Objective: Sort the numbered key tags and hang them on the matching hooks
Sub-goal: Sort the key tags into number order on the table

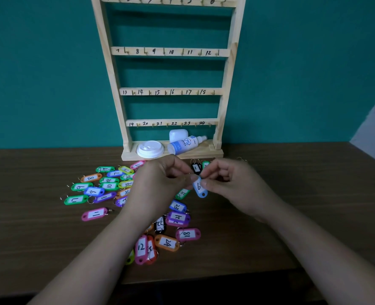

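blue tag (200,188), maybe a 6, in both hands' (160,179) grip

Count for you: 1 rack (226,84), 4 rails (171,91) in view, 6 numbered hooks (164,51) each. Roughly 29 key tags (95,214) showing, some partly hidden, incl. 1 blue tag (199,187) pinched between your left hand (160,186) and right hand (232,183). Rack base: 1 cup lid (150,149), 1 spray bottle (186,144), 1 white case (178,134).

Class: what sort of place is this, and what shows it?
Probably an indoor desk set up for sorting: wooden table, numbered hook rack against a teal wall, scattered key tags.
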A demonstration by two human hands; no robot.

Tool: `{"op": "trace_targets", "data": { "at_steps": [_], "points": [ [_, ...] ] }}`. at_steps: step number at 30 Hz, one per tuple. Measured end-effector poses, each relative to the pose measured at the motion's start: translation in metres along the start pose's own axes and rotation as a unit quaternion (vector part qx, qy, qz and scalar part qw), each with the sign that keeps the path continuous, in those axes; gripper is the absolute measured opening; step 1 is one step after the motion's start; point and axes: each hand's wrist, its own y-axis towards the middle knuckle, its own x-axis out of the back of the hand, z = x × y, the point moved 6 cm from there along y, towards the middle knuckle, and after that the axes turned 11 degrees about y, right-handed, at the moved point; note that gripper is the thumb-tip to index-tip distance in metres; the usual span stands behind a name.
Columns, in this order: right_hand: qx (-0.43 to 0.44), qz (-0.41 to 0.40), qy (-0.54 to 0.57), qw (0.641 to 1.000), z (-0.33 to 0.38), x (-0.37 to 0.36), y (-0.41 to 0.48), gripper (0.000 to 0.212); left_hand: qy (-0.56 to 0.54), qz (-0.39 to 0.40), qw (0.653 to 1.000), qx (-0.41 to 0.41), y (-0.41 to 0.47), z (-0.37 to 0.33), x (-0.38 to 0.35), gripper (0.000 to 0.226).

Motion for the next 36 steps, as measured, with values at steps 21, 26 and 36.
{"op": "trace_targets", "data": {
  "at_steps": [21,26,36],
  "points": [
    [-0.131,-0.313,-0.128,0.932,-0.105,0.127,0.022,0.004,0.132,0.083,0.988,0.0,-0.009,0.035,0.035,0.01],
    [-0.122,-0.305,-0.13,0.936,-0.095,0.122,0.019,0.007,0.14,0.097,0.985,-0.001,-0.013,0.046,0.047,0.011],
    [-0.03,-0.151,-0.137,0.978,-0.036,0.039,0.014,0.01,0.183,0.22,0.958,0.017,-0.03,0.072,0.065,0.023]
  ]
}}
